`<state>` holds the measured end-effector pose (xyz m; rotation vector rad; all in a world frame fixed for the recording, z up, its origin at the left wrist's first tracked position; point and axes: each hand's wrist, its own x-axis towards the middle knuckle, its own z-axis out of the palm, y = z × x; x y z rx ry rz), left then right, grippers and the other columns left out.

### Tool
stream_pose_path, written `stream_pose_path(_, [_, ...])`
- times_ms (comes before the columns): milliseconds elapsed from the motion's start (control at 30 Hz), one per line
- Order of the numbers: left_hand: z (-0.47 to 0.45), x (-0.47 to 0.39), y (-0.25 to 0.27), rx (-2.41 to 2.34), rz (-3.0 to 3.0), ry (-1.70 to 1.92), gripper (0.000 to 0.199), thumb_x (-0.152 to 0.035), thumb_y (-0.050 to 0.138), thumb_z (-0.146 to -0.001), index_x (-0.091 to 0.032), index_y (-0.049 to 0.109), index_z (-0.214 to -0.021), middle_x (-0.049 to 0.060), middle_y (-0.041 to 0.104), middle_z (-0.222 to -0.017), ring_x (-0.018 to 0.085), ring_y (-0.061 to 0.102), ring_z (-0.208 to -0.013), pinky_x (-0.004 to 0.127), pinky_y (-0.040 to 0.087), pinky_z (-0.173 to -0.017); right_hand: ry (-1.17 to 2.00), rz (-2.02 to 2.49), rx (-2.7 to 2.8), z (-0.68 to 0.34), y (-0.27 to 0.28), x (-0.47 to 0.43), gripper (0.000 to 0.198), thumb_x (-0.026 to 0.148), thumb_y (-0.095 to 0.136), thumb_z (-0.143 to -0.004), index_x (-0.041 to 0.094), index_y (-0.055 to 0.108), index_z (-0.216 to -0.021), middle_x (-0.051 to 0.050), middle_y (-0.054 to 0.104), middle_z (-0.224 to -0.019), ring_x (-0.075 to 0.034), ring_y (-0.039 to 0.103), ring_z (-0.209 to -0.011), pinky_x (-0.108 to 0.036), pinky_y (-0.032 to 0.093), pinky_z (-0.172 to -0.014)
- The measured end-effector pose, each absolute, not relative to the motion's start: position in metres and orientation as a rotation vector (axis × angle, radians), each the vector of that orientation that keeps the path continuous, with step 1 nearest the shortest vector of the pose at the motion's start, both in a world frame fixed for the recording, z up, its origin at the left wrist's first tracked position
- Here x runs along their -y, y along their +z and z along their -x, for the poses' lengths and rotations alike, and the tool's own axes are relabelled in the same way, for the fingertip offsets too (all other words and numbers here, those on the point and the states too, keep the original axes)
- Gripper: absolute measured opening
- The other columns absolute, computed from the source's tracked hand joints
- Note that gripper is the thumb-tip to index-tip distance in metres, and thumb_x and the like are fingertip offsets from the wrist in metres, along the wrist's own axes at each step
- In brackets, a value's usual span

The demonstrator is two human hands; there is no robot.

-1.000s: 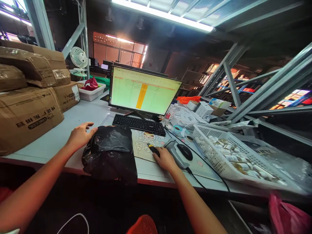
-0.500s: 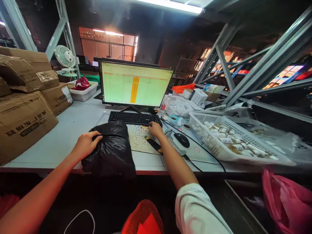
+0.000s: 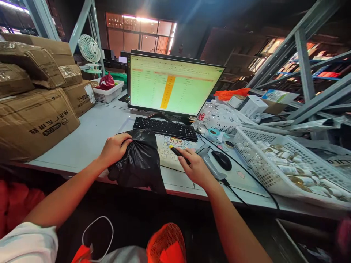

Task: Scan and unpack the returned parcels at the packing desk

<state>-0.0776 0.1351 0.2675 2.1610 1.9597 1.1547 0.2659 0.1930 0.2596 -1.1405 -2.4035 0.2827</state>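
A crumpled black plastic bag (image 3: 139,160) lies at the desk's front edge, part of it hanging over. My left hand (image 3: 115,148) pinches the bag's upper left side between thumb and fingers. On the mat, my right hand (image 3: 196,166) has its fingers closed over a black and yellow utility knife (image 3: 175,150), whose yellow end points away to the left. Its other end is hidden under the hand. Just right of that hand lies a grey handheld scanner (image 3: 211,162) with a cable, and a black mouse (image 3: 221,160) is beside it.
Behind the bag are a black keyboard (image 3: 164,128) and a lit monitor (image 3: 175,86). Cardboard boxes (image 3: 35,124) are stacked at left. A white basket (image 3: 252,160) of small labelled bottles stands at right. An orange mesh item (image 3: 166,243) is below the desk.
My right hand has moved from the keyboard's front edge back onto the utility knife and closed over it. My left hand still grips the bag. The view has shifted right.
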Motion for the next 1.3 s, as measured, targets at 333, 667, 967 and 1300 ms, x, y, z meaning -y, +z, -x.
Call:
stream_pose_path(333, [0.058, -0.122, 0.252, -1.625, -2.251, 1.467, 0.034, -0.039, 0.047, -0.105, -0.019, 0.071, -0.09, 0.005, 0.075, -0.084, 0.017, 0.069, -0.075, 0.027, 0.051, -0.073, 0.136, 0.903, 2.72, -0.185, 0.317, -0.155, 0.047, 0.033, 0.046, -0.102, 0.022, 0.062, -0.145, -0.012, 0.066, -0.123, -0.022, 0.067, -0.093, -0.033, 0.052, -0.086])
stream_pose_path(667, [0.06, -0.097, 0.26, -1.443, -2.425, 1.486, 0.036, -0.032, 0.046, -0.105, -0.021, 0.057, -0.073, 0.0, 0.059, -0.062, 0.013, 0.055, -0.056, 0.027, 0.04, -0.058, -0.133, 1.441, 2.5, -0.258, 0.284, -0.216, 0.049, 0.032, 0.042, -0.102, 0.025, 0.059, -0.148, -0.012, 0.065, -0.129, -0.027, 0.069, -0.102, -0.035, 0.054, -0.085])
stream_pose_path(967, [0.083, -0.101, 0.273, -1.9, -1.998, 1.374, 0.042, -0.049, 0.043, -0.098, -0.02, 0.059, -0.073, -0.001, 0.056, -0.062, 0.014, 0.05, -0.06, 0.027, 0.039, -0.063, 0.276, 1.135, 2.297, -0.305, 0.237, -0.221, 0.048, 0.039, 0.044, -0.101, 0.02, 0.064, -0.14, -0.011, 0.068, -0.129, -0.027, 0.063, -0.12, -0.041, 0.049, -0.105])
stream_pose_path(1300, [0.065, -0.091, 0.289, -2.08, -2.021, 0.951, 0.031, -0.05, 0.053, -0.097, -0.026, 0.07, -0.104, 0.002, 0.076, -0.101, 0.026, 0.067, -0.093, 0.033, 0.043, -0.079, 0.082, 1.632, 2.294, -0.285, 0.223, -0.215, 0.044, 0.023, 0.046, -0.098, 0.008, 0.067, -0.134, -0.021, 0.065, -0.126, -0.034, 0.059, -0.119, -0.048, 0.046, -0.106])
